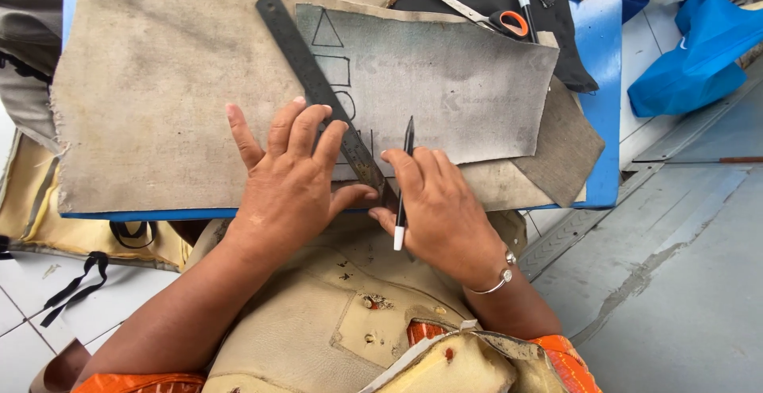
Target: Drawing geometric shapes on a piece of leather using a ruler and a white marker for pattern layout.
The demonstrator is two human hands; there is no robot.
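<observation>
Near the table's front edge, the left hand (290,182) lies flat, fingers spread wide, pressing a dark metal ruler (322,91) onto a grey fabric piece (453,91). Its long axis runs diagonally from far left to near right, ending between the two hands. Just right of it, the right hand (441,210) pinches a black pen (404,182), tip pointing far, touching the fabric beside the ruler's edge. The ruler's near end and any line under the palms are hidden. Orange-handled scissors (489,15) lie well apart, far right.
</observation>
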